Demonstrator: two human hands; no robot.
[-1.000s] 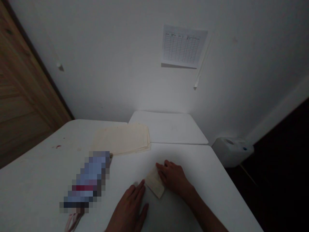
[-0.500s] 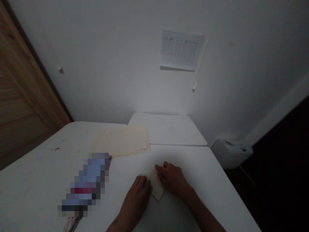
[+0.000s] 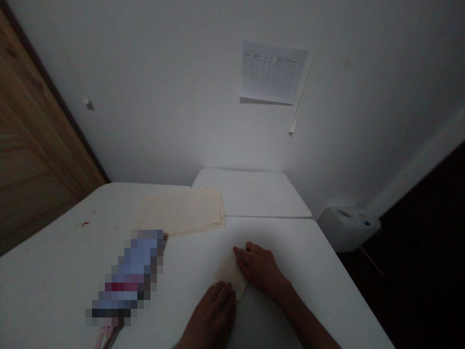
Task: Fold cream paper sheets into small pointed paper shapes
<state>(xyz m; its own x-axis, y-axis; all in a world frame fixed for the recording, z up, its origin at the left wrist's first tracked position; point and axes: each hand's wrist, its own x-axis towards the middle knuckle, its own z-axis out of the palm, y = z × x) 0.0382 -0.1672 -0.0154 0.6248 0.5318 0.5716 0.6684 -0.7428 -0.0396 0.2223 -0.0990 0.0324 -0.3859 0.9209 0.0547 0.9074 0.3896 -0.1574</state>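
Observation:
A small folded cream paper [image 3: 229, 274] lies on the white table [image 3: 298, 271] in front of me. My right hand [image 3: 259, 269] rests flat on its right edge, fingers stretched over the paper. My left hand [image 3: 214, 317] lies palm down at the paper's near left corner, fingertips touching it, fingers flat. Neither hand grips anything.
A stack of cream sheets [image 3: 181, 212] lies farther back on the table. A blurred-out object [image 3: 127, 276] sits at the left, pinkish straps [image 3: 105, 337] below it. A second white table [image 3: 250, 194] abuts the wall. A white container [image 3: 348, 225] stands right; a wooden door [image 3: 32, 160] left.
My left hand has slid right and toward me, from beside the paper's left edge to its near corner. The right hand has barely moved.

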